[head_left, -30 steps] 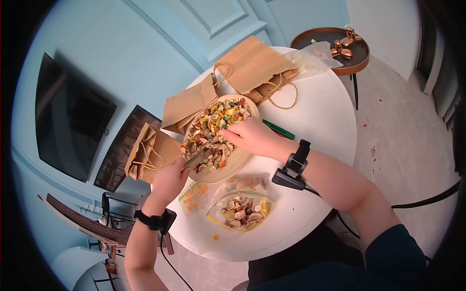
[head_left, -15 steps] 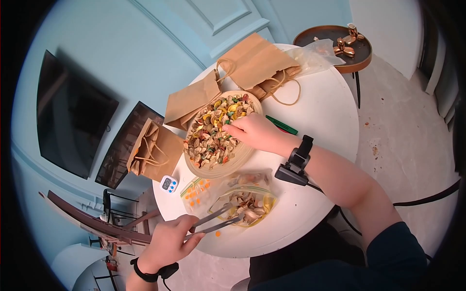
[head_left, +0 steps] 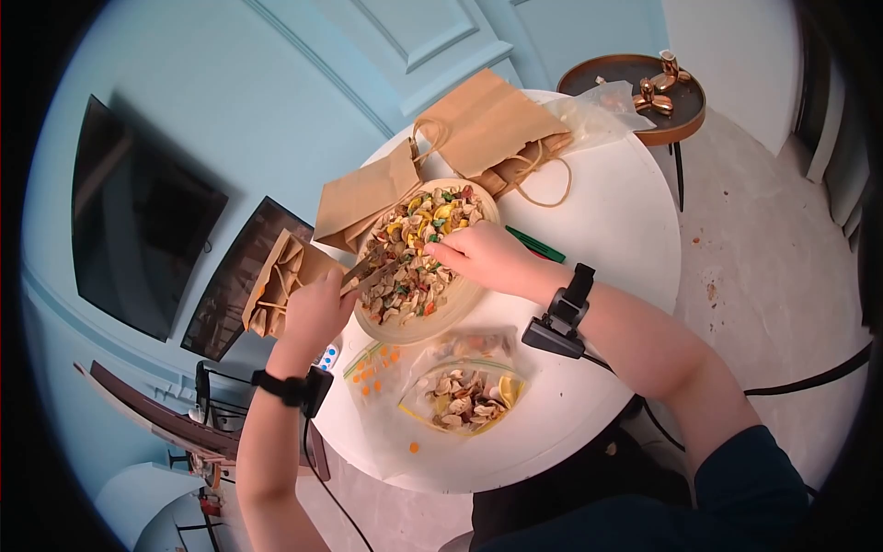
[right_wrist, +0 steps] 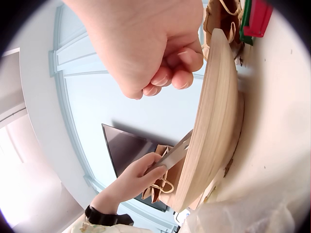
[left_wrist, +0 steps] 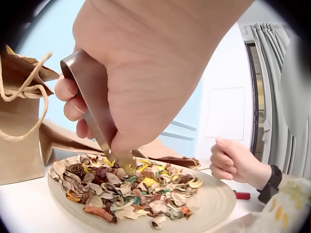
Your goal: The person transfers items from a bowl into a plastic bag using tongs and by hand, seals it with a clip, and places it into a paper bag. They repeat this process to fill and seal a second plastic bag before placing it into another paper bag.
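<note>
My left hand (head_left: pixel 317 313) grips metal tongs (left_wrist: pixel 92 92) by their arms, thumb on one side and fingers on the other. The tong tips point down into the dried potpourri (left_wrist: pixel 131 189), a mix of pale petals, small cones and yellow and green bits. It fills a shallow wooden bowl (right_wrist: pixel 209 121). Above the bowl's near right side is my right hand (head_left: pixel 483 258), its fingers curled in and nothing visible between them. A zip bag (head_left: pixel 464 400) with more potpourri lies with its mouth spread, toward my body from the bowl.
Brown paper bags (head_left: pixel 492 120) stand behind and left of the bowl on the round white table (head_left: pixel 625 230). A green object (head_left: pixel 535 243) lies to the right. A white timer (head_left: pixel 328 357) is partly hidden by my left arm. A side table (head_left: pixel 685 133) stands behind.
My left hand and the tongs went from the bowl down to the zip bag, then back up to the bowl. My right hand has stayed nearly in place.
</note>
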### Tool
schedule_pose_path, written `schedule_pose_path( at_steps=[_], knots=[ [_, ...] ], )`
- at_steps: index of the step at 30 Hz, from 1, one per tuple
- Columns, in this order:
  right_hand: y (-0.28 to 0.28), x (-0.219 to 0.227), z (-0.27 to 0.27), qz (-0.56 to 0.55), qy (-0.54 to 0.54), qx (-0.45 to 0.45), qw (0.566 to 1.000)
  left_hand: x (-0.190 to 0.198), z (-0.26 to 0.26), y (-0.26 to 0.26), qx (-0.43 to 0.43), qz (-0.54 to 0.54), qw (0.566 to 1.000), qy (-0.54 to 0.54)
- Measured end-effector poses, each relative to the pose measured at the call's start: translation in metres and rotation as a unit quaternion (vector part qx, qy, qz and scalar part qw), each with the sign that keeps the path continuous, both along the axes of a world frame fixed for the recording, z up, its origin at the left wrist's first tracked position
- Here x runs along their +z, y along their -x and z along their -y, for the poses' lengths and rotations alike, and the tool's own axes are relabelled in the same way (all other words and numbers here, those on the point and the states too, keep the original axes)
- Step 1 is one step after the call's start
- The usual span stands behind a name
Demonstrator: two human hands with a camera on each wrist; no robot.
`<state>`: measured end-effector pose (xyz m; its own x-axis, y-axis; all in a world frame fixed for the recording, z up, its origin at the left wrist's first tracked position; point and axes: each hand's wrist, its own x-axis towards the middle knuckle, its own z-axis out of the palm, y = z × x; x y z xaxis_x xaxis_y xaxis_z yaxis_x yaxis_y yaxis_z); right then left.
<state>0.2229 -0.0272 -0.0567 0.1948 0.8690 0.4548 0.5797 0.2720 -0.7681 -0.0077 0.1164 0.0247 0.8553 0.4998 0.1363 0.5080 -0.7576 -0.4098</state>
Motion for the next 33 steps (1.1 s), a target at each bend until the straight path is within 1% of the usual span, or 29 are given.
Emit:
schedule_pose_path(
  at_steps=[4, 6, 9, 10, 12, 14, 16, 19, 21, 23, 25, 27, 31, 33],
  knots=[
    [0.0, 0.0, 0.0, -0.004, -0.013, -0.001, 1.0, -0.009, -0.018, -0.013, -0.026, 0.009, 1.0, 0.011],
    [0.0, -0.001, -0.001, 0.001, -0.008, -0.004, 1.0, -0.012, -0.018, -0.017, 0.001, 0.018, 0.999, 0.046],
    [0.001, -0.001, -0.001, 0.002, -0.003, -0.004, 1.0, -0.018, -0.022, -0.019, -0.005, 0.02, 0.999, 0.051],
    [0.001, 0.0, 0.0, -0.001, -0.003, -0.004, 1.0, -0.02, -0.021, -0.019, -0.004, 0.02, 0.999, 0.05],
    [0.0, 0.0, 0.0, 0.004, -0.002, -0.006, 1.0, -0.024, -0.018, -0.02, 0.026, -0.012, 0.999, 0.015],
    [0.0, 0.0, 0.0, 0.009, -0.002, -0.007, 1.0, -0.026, -0.017, -0.019, 0.017, -0.013, 1.0, 0.005],
    [0.0, -0.001, -0.001, 0.004, -0.005, -0.006, 1.0, -0.025, -0.014, -0.018, 0.009, -0.015, 1.0, -0.005],
    [0.0, -0.001, -0.001, 0.003, -0.012, -0.006, 1.0, -0.02, -0.008, -0.013, 0.023, -0.009, 1.0, -0.003],
    [0.0, -0.002, -0.002, 0.007, -0.018, -0.008, 1.0, -0.017, -0.01, -0.005, 0.021, 0.017, 1.0, 0.0],
    [0.001, -0.003, -0.002, 0.011, -0.025, -0.007, 1.0, -0.011, -0.007, 0.003, 0.023, 0.018, 1.0, 0.0],
    [0.002, -0.003, -0.002, 0.001, -0.019, -0.007, 1.0, -0.005, -0.001, 0.009, 0.027, 0.02, 0.999, 0.0],
    [0.002, -0.002, -0.001, -0.002, -0.019, -0.005, 1.0, 0.002, 0.009, 0.014, 0.012, 0.046, 0.999, 0.0],
    [0.0, -0.001, 0.0, 0.0, -0.018, -0.005, 1.0, 0.022, 0.05, 0.028, -0.023, 0.075, 0.997, -0.003],
    [-0.001, -0.004, -0.003, 0.007, -0.03, -0.008, 0.999, 0.032, 0.084, 0.036, -0.04, 0.088, 0.994, 0.057]
  ],
)
